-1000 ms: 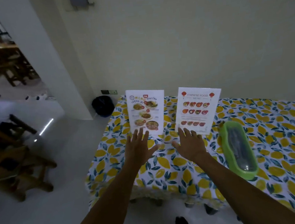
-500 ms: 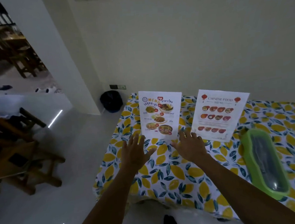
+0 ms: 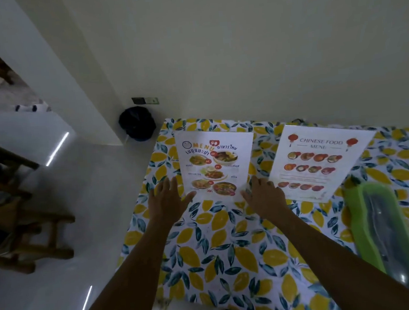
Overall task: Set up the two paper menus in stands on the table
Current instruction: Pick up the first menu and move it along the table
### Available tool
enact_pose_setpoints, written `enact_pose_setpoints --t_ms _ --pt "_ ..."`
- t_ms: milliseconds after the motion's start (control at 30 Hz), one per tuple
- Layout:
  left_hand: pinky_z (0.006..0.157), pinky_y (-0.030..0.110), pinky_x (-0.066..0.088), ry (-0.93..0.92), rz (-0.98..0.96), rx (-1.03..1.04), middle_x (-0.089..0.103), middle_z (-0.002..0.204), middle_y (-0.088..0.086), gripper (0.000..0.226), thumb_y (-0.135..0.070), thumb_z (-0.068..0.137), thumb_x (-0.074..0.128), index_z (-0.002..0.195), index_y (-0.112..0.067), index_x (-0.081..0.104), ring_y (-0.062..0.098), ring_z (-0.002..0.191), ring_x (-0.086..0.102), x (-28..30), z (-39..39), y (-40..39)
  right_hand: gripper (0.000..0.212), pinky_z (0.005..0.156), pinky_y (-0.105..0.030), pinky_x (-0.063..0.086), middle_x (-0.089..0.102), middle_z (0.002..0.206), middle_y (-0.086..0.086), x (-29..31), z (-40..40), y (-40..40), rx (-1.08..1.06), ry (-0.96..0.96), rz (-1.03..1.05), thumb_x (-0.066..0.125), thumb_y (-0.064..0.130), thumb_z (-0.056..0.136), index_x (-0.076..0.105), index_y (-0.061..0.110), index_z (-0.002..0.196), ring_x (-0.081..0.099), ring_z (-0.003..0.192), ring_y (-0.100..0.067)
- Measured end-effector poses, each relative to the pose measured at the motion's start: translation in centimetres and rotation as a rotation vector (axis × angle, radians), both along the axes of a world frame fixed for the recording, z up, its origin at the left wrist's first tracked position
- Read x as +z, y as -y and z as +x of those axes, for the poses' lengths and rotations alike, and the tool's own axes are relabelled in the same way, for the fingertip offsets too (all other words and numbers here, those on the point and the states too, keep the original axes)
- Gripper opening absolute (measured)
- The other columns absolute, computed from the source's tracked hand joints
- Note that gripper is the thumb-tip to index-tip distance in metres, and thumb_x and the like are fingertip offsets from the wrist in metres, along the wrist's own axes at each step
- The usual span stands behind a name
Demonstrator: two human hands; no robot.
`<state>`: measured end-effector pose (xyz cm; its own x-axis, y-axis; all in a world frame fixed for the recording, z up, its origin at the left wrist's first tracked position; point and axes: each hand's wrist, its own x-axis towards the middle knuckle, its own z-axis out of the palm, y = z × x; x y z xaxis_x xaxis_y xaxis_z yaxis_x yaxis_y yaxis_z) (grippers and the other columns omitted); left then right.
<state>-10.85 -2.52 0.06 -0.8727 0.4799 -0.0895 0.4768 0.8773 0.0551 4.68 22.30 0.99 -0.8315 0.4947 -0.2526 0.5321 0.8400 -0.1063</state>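
Observation:
Two paper menus stand upright in clear stands on the table with its lemon-print cloth. The Thai menu is at the left, the Chinese food menu at the right. My left hand is spread open just left of the Thai menu's lower corner. My right hand is spread open at its lower right corner, between the two menus. Neither hand grips anything; whether the fingertips touch the stand I cannot tell.
A long green tray with a clear lid lies on the table's right side. A black bin sits on the floor by the wall corner. Wooden chairs stand at the left.
The camera has moved closer and tilted down. Both hands have spread a little apart to flank the Thai menu's base, the right hand shifting away from the Chinese menu.

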Motion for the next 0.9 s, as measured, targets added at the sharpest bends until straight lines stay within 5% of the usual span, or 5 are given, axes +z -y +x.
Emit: enact_pose_setpoints --t_ms 200,400,900 --pt "0.102 0.050 0.038 0.072 -0.021 -0.048 0.063 0.128 0.007 0.071 -0.057 0.089 0.056 0.144 -0.017 0.037 0.028 0.117 0.060 0.6 -2.4 -1.8 0.046 0.079 -0.042 0.051 0.064 0.112 -0.014 0.0 -1.8 -0.5 0.021 0.010 -0.040 0.038 0.049 0.100 0.045 0.011 0.126 0.063 0.103 -0.034" --pt "0.072 0.041 0.051 0.099 0.194 -0.039 0.071 0.096 0.016 0.034 -0.036 0.098 0.054 0.114 -0.006 0.055 0.035 0.087 0.068 0.9 -5.3 -3.2 0.034 0.070 -0.037 0.051 0.068 0.097 -0.011 0.2 -3.8 -0.6 -0.030 -0.108 -0.073 0.045 0.043 0.099 0.054 0.013 0.112 0.067 0.090 -0.033" --pt "0.065 0.039 0.050 -0.056 0.267 -0.085 0.068 0.084 0.013 0.027 -0.037 0.099 0.051 0.101 -0.010 0.056 0.036 0.073 0.065 3.9 -25.9 -7.0 0.040 0.057 -0.033 0.046 0.069 0.092 -0.013 3.5 -24.3 -5.1 0.023 -0.227 0.057 0.043 0.042 0.101 0.056 0.011 0.121 0.067 0.080 -0.032"
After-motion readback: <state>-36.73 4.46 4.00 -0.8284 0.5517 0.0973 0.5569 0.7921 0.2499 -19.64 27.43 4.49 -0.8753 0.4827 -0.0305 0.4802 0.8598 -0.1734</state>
